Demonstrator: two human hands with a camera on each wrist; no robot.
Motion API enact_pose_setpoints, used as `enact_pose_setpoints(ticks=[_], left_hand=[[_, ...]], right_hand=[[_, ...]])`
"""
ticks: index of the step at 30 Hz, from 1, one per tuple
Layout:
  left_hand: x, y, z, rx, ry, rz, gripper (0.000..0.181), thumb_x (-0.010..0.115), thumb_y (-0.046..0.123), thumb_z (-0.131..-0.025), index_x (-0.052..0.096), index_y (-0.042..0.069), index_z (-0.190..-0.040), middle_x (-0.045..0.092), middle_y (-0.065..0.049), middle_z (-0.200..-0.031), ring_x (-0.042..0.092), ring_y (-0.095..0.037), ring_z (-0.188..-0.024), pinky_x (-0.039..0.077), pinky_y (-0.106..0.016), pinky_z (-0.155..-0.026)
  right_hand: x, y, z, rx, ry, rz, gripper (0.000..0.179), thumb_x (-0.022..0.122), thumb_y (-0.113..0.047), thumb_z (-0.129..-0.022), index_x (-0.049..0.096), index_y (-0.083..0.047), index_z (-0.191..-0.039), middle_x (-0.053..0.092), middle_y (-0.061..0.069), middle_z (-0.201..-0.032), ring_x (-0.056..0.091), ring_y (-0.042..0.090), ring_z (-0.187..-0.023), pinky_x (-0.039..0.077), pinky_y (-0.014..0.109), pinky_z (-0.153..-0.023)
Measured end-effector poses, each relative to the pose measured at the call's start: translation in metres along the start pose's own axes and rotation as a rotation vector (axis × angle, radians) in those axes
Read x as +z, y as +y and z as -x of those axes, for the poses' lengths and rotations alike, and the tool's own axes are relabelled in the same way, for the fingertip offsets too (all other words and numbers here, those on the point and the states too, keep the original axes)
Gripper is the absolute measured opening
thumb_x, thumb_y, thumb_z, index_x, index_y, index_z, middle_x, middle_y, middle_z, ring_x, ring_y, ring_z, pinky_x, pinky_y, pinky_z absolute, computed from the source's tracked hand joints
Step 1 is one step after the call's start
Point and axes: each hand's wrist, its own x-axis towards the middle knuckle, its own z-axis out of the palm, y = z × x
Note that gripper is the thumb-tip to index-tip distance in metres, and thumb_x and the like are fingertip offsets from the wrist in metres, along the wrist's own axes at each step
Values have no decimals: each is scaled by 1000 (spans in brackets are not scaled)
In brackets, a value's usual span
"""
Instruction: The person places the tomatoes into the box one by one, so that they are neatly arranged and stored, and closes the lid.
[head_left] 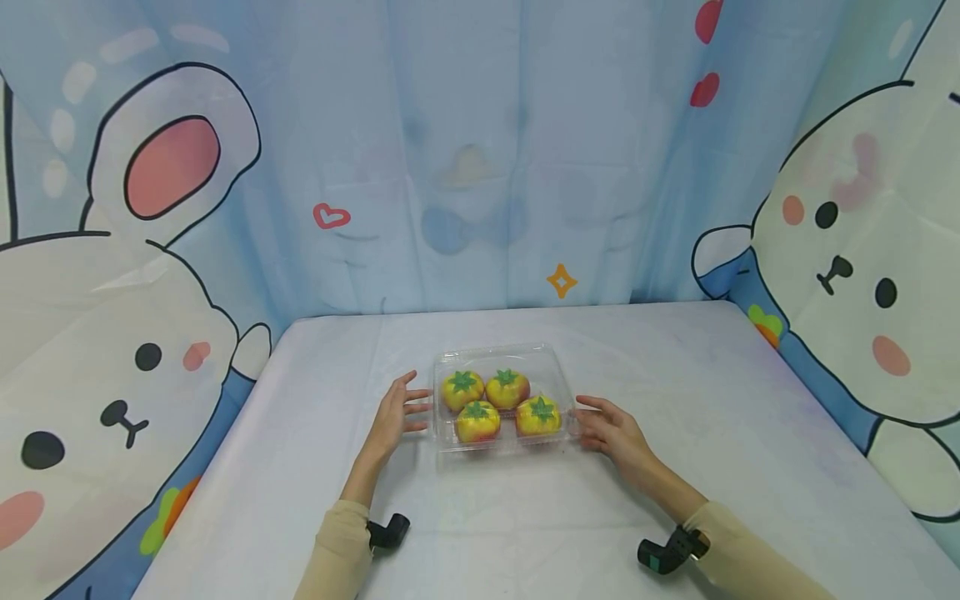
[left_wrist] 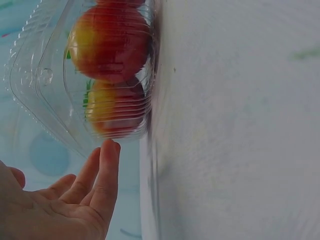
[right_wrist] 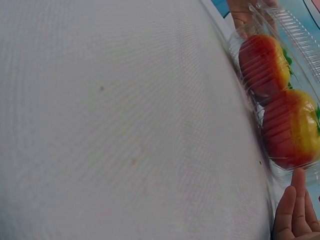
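A clear plastic clamshell box (head_left: 495,357) stands on the table with several yellow-and-red fruits (head_left: 507,389) inside, each topped by a green star-shaped calyx. My left hand (head_left: 395,417) is at the box's left side, its fingers extended toward the wall. In the left wrist view, the fingertips (left_wrist: 111,146) reach the end of the box; whether they press on it I cannot tell. On the other side, my right hand (head_left: 613,433) has its fingers stretched to the box's right wall. The right wrist view shows a fingertip (right_wrist: 298,172) at that wall, beneath a fruit (right_wrist: 290,129).
A white cloth covers the table (head_left: 517,533). Behind it hangs a light blue curtain (head_left: 465,167) printed with cartoon animals, which also lines both sides. Each wrist wears a black camera mount, one on the left (head_left: 388,531) and one on the right (head_left: 672,550).
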Motion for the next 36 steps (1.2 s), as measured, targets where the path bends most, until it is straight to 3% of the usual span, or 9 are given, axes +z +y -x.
enact_pose_setpoints(ticks=[6,10,18,27,32,36], left_hand=[[2,23,9,-20,-20,7,53,18,27,-110,27,-6,-150,53,-35,-131,58,-49,-114,56,-54,-81],[4,38,18,-21,-21,-10,47,31,20,-109,33,-8,-146,56,-34,-127,61,-45,-109,58,-49,-78],[5,37,19,-34,-87,-28,51,48,15,-103,34,-8,-147,54,-35,-128,61,-43,-109,55,-56,-83],[4,39,19,-41,-128,-25,61,51,19,-102,24,-1,-154,51,-34,-133,57,-46,-115,56,-52,-83],[6,28,15,-38,-117,-30,64,56,20,-101,25,3,-154,53,-30,-134,57,-45,-117,58,-47,-79],[6,33,17,-38,-126,-37,66,57,17,-100,25,1,-154,52,-31,-134,57,-44,-116,58,-45,-79]], right_hand=[[0,1,0,-9,6,6,58,59,-24,-99,38,3,-146,58,14,-119,60,10,-82,56,26,-77],[0,2,0,-5,13,9,57,60,-24,-99,39,3,-145,59,14,-117,61,10,-82,57,26,-77],[0,4,0,-3,22,19,58,60,-26,-99,40,2,-145,58,15,-119,61,11,-83,57,25,-77],[1,3,0,3,26,11,57,60,-26,-99,40,2,-145,59,10,-117,62,11,-84,56,25,-77],[1,3,-1,3,14,9,60,60,-26,-99,38,3,-146,59,9,-119,61,10,-85,56,26,-78],[0,2,-1,-5,6,-5,60,61,-26,-99,38,3,-146,60,4,-115,61,10,-84,56,26,-78]])
